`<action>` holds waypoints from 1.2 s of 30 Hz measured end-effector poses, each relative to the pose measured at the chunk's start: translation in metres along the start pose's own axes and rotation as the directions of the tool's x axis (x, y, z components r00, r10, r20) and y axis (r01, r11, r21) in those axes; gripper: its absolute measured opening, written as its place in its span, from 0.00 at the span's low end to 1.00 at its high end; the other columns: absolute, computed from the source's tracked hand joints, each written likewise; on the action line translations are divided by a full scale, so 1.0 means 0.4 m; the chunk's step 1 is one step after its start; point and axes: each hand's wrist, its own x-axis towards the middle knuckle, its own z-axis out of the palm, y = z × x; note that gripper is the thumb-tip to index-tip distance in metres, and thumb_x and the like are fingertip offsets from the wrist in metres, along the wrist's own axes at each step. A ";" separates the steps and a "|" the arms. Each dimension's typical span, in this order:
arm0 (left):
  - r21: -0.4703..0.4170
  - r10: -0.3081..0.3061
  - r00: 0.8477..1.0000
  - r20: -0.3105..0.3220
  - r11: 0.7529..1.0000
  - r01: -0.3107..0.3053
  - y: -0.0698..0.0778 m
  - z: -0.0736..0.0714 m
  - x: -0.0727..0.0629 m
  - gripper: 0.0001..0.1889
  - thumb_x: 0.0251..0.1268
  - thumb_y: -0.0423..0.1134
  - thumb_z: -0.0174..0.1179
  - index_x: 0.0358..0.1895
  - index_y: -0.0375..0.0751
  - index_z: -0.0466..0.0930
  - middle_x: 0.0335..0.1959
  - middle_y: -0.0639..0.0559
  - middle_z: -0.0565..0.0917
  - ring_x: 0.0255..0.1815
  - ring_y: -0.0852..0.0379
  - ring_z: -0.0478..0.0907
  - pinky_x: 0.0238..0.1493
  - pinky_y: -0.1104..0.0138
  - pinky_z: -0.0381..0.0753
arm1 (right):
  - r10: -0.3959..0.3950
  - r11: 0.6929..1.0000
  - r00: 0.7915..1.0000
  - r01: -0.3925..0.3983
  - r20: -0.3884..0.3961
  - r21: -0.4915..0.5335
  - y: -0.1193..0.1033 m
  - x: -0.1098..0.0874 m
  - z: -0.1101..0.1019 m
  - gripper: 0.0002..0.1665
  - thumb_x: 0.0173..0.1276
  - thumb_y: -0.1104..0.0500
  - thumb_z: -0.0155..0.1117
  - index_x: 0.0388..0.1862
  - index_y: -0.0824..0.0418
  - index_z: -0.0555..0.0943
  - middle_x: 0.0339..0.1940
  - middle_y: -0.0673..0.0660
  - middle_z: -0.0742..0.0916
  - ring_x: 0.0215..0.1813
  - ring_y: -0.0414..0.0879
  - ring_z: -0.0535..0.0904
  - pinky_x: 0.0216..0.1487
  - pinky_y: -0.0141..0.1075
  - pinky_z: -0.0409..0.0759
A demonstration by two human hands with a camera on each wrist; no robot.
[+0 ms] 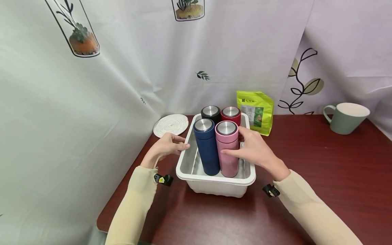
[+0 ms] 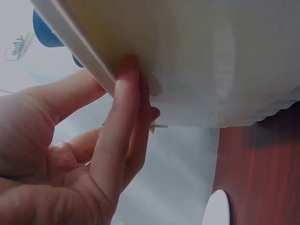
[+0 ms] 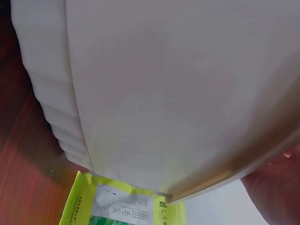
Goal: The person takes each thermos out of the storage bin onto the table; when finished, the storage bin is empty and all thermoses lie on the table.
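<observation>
A white plastic basin stands on the table with several steel-topped thermos bottles upright inside. The navy thermos and the pink thermos are in front; the black thermos and the red thermos stand behind them. My left hand pinches the basin's left rim, thumb on top and fingers beneath, as the left wrist view shows. With my right hand I reach over the right rim and grip the pink thermos, thumb across its front. The fingers behind it are mostly hidden.
A yellow-green tea pouch stands right behind the basin. The round white woven coaster lies at the back left. Farther right is a pale green mug. Printed white cloth hangs along the left and back of the dark red table.
</observation>
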 end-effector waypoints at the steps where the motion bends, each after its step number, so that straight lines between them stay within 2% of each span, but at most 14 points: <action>1: -0.003 -0.004 1.000 0.001 1.000 0.004 0.000 0.001 -0.001 0.29 0.63 0.34 0.65 0.64 0.20 0.68 0.55 0.30 0.80 0.43 0.50 0.85 0.51 0.57 0.85 | 0.006 1.000 1.000 -0.006 0.000 0.001 -0.001 -0.002 0.002 0.43 0.46 0.37 0.80 0.57 0.54 0.76 0.46 0.50 0.87 0.43 0.44 0.82 0.46 0.43 0.84; 7: -0.001 -0.006 1.000 0.010 1.000 0.006 0.002 0.002 -0.007 0.30 0.63 0.34 0.65 0.64 0.20 0.68 0.54 0.30 0.81 0.43 0.49 0.85 0.51 0.57 0.85 | 0.031 0.999 0.999 -0.031 -0.008 0.013 -0.009 -0.006 0.009 0.39 0.49 0.46 0.81 0.57 0.57 0.76 0.47 0.53 0.86 0.46 0.47 0.82 0.48 0.48 0.85; 11: 0.002 0.000 1.000 0.005 1.000 0.000 0.003 0.001 -0.008 0.30 0.63 0.35 0.65 0.64 0.21 0.69 0.54 0.31 0.81 0.43 0.49 0.85 0.52 0.56 0.85 | 0.039 0.999 0.998 -0.039 -0.042 0.011 -0.018 -0.005 0.012 0.36 0.49 0.48 0.81 0.55 0.57 0.77 0.44 0.52 0.87 0.42 0.47 0.81 0.43 0.44 0.84; 20: -0.034 -0.007 1.000 0.017 0.999 0.007 -0.002 0.001 0.000 0.30 0.63 0.35 0.65 0.65 0.22 0.68 0.55 0.30 0.80 0.44 0.50 0.85 0.53 0.57 0.84 | 0.049 0.999 0.992 -0.047 -0.112 0.016 -0.016 -0.024 0.010 0.36 0.49 0.50 0.81 0.56 0.57 0.77 0.44 0.53 0.87 0.44 0.48 0.82 0.45 0.44 0.84; 27: -0.034 -0.019 1.000 0.009 0.999 0.019 0.001 0.000 -0.001 0.30 0.63 0.34 0.65 0.65 0.22 0.68 0.56 0.30 0.80 0.45 0.50 0.85 0.53 0.57 0.84 | 0.053 0.999 0.995 -0.054 -0.087 -0.002 -0.032 -0.021 -0.010 0.35 0.49 0.49 0.80 0.55 0.55 0.77 0.42 0.53 0.87 0.43 0.48 0.82 0.43 0.43 0.84; 36: -0.010 -0.013 1.000 0.001 1.000 0.013 -0.003 -0.002 0.004 0.29 0.64 0.35 0.65 0.65 0.23 0.69 0.56 0.31 0.80 0.46 0.50 0.84 0.53 0.57 0.85 | -0.003 1.000 0.991 0.003 -0.136 -0.001 -0.071 -0.021 -0.044 0.34 0.50 0.49 0.80 0.55 0.55 0.77 0.43 0.52 0.87 0.41 0.46 0.82 0.41 0.41 0.82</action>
